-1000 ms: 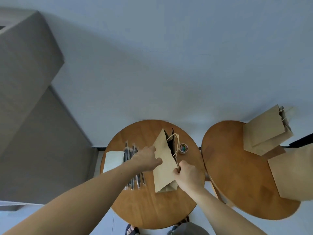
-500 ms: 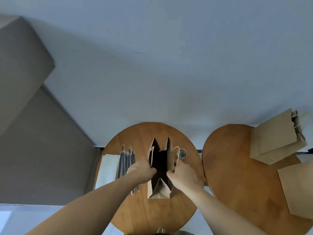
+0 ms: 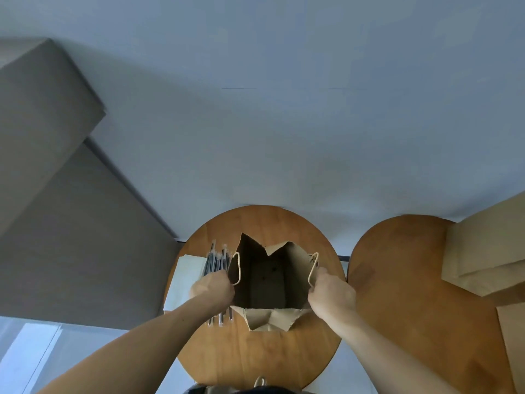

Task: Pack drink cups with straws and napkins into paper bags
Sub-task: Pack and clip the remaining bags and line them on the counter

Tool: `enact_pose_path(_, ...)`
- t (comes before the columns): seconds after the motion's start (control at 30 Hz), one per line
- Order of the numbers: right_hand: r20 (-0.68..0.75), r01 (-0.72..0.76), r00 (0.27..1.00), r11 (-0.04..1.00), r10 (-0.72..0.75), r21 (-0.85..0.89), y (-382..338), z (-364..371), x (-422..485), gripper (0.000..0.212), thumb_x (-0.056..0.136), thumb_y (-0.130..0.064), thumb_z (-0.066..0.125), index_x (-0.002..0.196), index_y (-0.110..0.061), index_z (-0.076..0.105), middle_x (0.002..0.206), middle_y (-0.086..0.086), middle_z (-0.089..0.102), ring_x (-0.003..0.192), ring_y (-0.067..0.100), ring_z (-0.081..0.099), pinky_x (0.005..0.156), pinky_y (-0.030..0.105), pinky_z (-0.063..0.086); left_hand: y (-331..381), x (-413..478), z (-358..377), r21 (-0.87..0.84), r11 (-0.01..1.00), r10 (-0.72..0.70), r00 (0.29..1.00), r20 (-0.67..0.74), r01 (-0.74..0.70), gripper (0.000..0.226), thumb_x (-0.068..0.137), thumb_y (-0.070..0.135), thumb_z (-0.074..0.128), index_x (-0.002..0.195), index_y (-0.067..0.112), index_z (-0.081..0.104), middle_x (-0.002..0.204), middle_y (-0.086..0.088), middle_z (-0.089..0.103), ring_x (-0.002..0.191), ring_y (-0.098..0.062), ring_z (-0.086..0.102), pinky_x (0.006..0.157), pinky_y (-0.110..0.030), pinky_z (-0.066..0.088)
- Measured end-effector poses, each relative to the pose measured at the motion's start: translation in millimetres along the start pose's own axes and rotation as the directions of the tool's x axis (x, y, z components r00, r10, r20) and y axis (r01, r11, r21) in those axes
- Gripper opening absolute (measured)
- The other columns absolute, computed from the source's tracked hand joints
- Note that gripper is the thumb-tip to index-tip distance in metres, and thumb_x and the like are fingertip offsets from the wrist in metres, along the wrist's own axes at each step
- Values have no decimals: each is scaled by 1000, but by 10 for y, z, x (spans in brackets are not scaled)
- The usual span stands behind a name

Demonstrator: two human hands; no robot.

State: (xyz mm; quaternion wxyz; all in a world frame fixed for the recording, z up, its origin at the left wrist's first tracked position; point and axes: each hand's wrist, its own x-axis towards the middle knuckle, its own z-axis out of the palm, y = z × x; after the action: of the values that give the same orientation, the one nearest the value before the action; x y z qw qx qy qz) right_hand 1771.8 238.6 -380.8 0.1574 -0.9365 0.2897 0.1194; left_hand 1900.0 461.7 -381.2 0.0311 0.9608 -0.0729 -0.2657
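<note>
while open, plain paper bag (image 3: pixel 268 281)

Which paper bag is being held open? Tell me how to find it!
Find the left round wooden table of the two. In its middle stands a brown paper bag, between the left hand and the right hand, which grip its sides, with straws just to its left. Unlike the closed bags on the other table, its mouth gapes wide open.

No writing, brand or number can be read here. The open paper bag (image 3: pixel 270 319) shows only plain brown paper
</note>
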Motion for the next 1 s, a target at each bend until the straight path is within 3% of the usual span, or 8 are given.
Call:
enact_pose_path(0.1, 7, 37, 999, 998, -37, 41, -85, 21, -22, 30, 95, -44, 55, 118, -26, 55, 88, -11, 65, 70, 8, 63, 47, 15, 39, -52, 62, 84, -78, 993, 97, 994, 54, -93, 17, 98, 37, 50, 102, 23, 58, 79, 7, 60, 69, -12, 66, 58, -19, 54)
enact_pose_path(0.2, 58, 92, 994, 993, -97, 80, -210, 39, -31, 38, 93, -55, 48, 118, -27, 53, 86, -13, 60, 73, 8, 65, 58, 17, 53, -42, 148, 53, -183, 965, 217, 962, 164, -186, 52, 89, 55, 51, 130, 22, 51, 108, 4, 66, 93, -17, 69, 84, -27, 56)
enact_pose_path(0.27, 107, 94, 989, 990, -105, 101, -268, 19, -45, 56, 90, -66, 45, 130, -27, 46, 101, -11, 63, 88, 11, 68, 67, 20, 56, -45, 195, -30, -237, 947, 269, 940, 207, -219, 77, 82, 62, 57, 146, 27, 33, 136, -1, 57, 114, -22, 64, 91, -29, 50)
enact_pose_path(0.37, 205, 38, 975, 975, -83, 217, -317, -41, -83, 77, 84, -73, 49, 146, -31, 33, 140, -8, 53, 122, 17, 58, 93, 30, 54, -82, 251, -180, -338, 902, 362, 896, 256, -268, 94, 74, 65, 68, 149, 33, 22, 142, -3, 52, 118, -22, 61, 88, -26, 48)
enact_pose_path(0.47, 268, 1, 956, 918, -117, 396, -360, -143, -134, 77, 85, -55, 62, 150, -31, 28, 154, -7, 38, 137, 19, 43, 107, 35, 44, -146, 312, -378, -376, 866, 457, 830, 321, -330, 104, 69, 55, 78, 151, 38, 17, 151, -4, 41, 129, -25, 51, 89, -24, 43)
enact_pose_path(0.63, 156, 38, 981, 904, -114, 425, -493, -421, -110, 64, 92, -25, 55, 151, -25, 30, 155, -5, 35, 140, 14, 37, 110, 29, 33, -176, 430, -719, -301, 846, 522, 799, 299, -440, 97, 81, 27, 71, 156, 32, 10, 157, -9, 32, 126, -21, 51, 97, -30, 47)
enact_pose_path(0.8, -32, 105, 994, 925, -100, 366, -835, -689, 101, 48, 100, -30, 44, 147, -23, 38, 154, -4, 38, 139, 17, 38, 114, 38, 35, -212, 552, -900, -139, 876, 478, 870, 121, -461, 81, 92, 39, 62, 157, 20, 16, 160, -7, 28, 140, -26, 39, 109, -35, 37)
enact_pose_path(1.0, 13, 213, 974, 940, -225, 268, -1557, -830, 456, 51, 96, -38, 51, 143, -20, 45, 148, 0, 44, 130, 19, 47, 102, 32, 39, -500, 620, -1049, -215, 887, 426, 904, 41, -409, 68, 84, 35, 58, 148, 19, 40, 146, -5, 48, 130, -26, 49, 103, -40, 45)
